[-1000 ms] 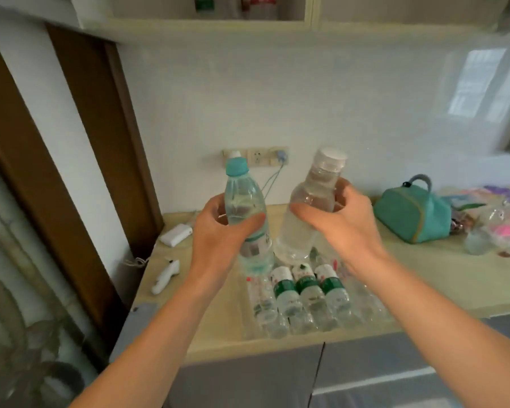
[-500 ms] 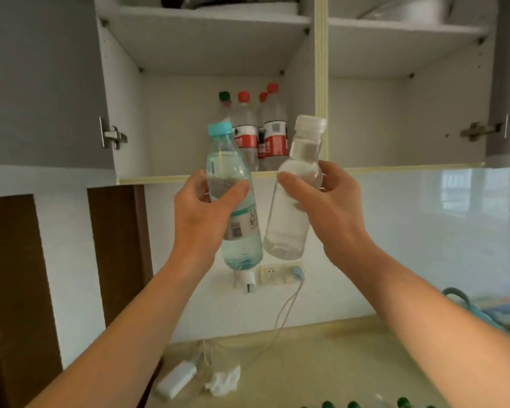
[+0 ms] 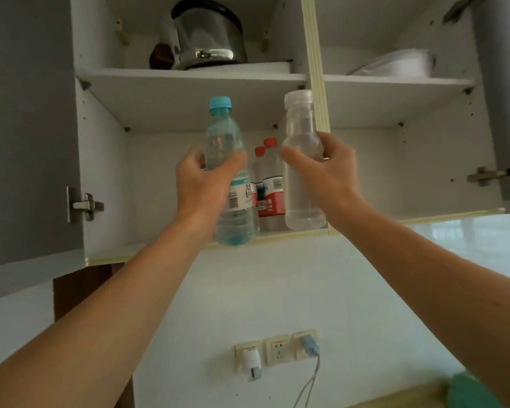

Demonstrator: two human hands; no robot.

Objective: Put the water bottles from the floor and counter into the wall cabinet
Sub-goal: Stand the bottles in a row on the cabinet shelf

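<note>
Left hand (image 3: 202, 184) grips a blue-capped bottle (image 3: 228, 184); right hand (image 3: 326, 172) grips a white-capped clear bottle (image 3: 302, 172); both upright, raised before the open wall cabinet (image 3: 106, 184), not yet on its lower shelf. Red-capped bottles (image 3: 270, 184) already stand far inside. Judged partway: these two remain to be set down; any others are out of view.

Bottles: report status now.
Left hand grips blue-capped bottle; right hand grips white-capped bottle. Both raised at the open wall cabinet, not shelved. Red-capped bottles stand behind them.
</note>
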